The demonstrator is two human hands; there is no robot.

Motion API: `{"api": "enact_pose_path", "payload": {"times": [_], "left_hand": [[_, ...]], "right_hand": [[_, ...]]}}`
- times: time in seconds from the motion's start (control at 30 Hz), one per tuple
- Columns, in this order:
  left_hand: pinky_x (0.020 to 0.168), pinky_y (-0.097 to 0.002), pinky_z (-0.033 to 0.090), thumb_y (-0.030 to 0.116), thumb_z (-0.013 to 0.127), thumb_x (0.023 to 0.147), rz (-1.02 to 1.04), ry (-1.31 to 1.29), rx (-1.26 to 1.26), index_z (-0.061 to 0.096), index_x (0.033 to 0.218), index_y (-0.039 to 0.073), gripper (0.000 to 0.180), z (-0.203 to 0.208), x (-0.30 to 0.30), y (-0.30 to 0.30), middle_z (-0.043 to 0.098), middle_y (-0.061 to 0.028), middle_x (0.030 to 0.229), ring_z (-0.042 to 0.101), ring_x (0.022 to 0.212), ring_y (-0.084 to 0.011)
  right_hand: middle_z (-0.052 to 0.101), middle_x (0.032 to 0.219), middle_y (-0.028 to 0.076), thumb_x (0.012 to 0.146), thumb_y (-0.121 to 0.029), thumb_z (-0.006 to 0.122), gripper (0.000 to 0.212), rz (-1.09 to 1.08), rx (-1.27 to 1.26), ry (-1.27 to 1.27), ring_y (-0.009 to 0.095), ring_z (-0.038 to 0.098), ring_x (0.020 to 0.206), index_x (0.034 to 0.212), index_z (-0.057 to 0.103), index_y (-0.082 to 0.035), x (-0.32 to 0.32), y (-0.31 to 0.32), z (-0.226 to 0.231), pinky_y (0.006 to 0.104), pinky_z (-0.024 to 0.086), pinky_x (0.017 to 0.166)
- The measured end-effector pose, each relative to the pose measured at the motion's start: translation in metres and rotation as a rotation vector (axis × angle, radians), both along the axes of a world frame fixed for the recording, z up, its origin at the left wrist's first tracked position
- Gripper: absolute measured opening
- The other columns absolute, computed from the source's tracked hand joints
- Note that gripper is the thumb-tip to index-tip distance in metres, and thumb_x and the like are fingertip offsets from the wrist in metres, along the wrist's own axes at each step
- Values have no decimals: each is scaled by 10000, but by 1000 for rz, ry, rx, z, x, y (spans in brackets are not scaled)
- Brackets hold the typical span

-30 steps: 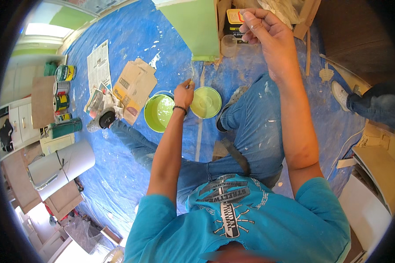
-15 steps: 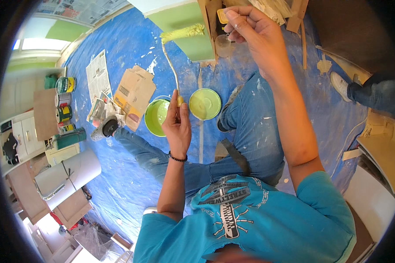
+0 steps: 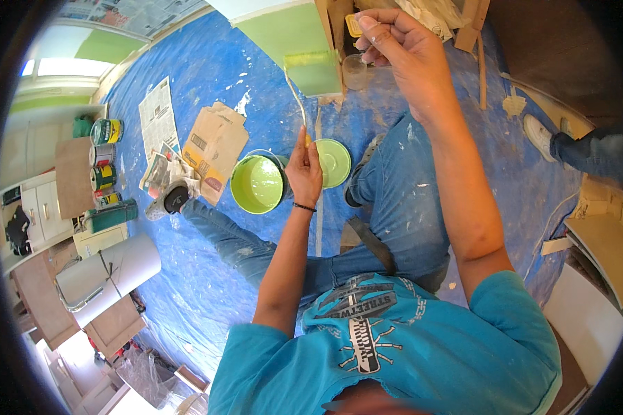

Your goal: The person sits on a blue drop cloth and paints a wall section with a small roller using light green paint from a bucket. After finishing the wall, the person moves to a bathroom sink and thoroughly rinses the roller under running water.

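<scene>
My left hand (image 3: 304,173) is closed around the handle of a paint roller (image 3: 309,59). Its pale, bent rod runs up to a yellow-green roller sleeve lying against the green-painted wall surface (image 3: 273,38), near that surface's right edge. Below and left of the hand stands a bucket (image 3: 257,184) of lime-green paint. Partly behind the hand, a round green lid (image 3: 333,163) lies on the floor. My right hand (image 3: 401,48) is raised, thumb and fingers curled together beside a small yellow-edged object (image 3: 353,25); what they grip, if anything, cannot be made out.
A blue plastic sheet (image 3: 201,83) covers the floor. Flattened cardboard (image 3: 214,149) and newspaper (image 3: 158,116) lie to the left, with paint cans (image 3: 102,153) beyond. A clear cup (image 3: 354,72) stands below my right hand. Another person's shoe (image 3: 538,137) is at right.
My left hand and the roller have moved right; the sleeve has shifted right and slightly down along the green surface. More of the bucket shows. My right hand stays in nearly the same place.
</scene>
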State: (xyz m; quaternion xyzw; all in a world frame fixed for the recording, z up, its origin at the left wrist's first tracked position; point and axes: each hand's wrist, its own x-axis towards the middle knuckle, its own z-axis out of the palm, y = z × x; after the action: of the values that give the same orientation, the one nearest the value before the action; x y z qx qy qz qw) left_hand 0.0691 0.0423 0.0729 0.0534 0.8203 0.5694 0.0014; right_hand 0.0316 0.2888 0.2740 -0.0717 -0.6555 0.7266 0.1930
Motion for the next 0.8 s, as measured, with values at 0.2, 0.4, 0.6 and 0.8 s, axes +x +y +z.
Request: {"api": "enact_pose_path", "payload": {"times": [0.2, 0.4, 0.6, 0.8], "left_hand": [[722, -252, 517, 133, 631, 1066, 12, 141, -19, 568, 1518, 62, 462, 1, -12, -2, 758, -72, 1095, 608, 817, -63], [603, -233, 430, 103, 635, 1056, 42, 158, 25, 573, 1519, 80, 467, 14, -19, 5, 680, 5, 912, 463, 692, -36], [689, -244, 494, 126, 623, 1068, 15, -4, 39, 558, 1533, 88, 471, -18, -2, 7, 713, -20, 948, 530, 757, -47], [730, -338, 547, 255, 601, 1071, -40, -125, -194, 571, 1520, 112, 472, -52, 3, -7, 763, -158, 939, 660, 766, -136]], "right_hand": [[707, 931, 8, 1051, -262, 680, 256, 39, -71, -21, 74, 628, 814, 1202, 707, -56, 1, 1, 4, 228, 488, 741], [691, 914, 14, 1064, -165, 654, 179, 27, -161, -82, 79, 636, 802, 1169, 670, -21, 1, -5, 11, 227, 508, 692], [693, 918, 13, 1065, -168, 651, 187, 22, -154, -78, 84, 637, 806, 1174, 672, -17, 2, -3, 13, 240, 517, 717], [693, 901, 24, 1068, -173, 648, 197, 22, -131, -60, 91, 639, 804, 1158, 676, 0, 1, -2, 13, 246, 524, 723]]}}
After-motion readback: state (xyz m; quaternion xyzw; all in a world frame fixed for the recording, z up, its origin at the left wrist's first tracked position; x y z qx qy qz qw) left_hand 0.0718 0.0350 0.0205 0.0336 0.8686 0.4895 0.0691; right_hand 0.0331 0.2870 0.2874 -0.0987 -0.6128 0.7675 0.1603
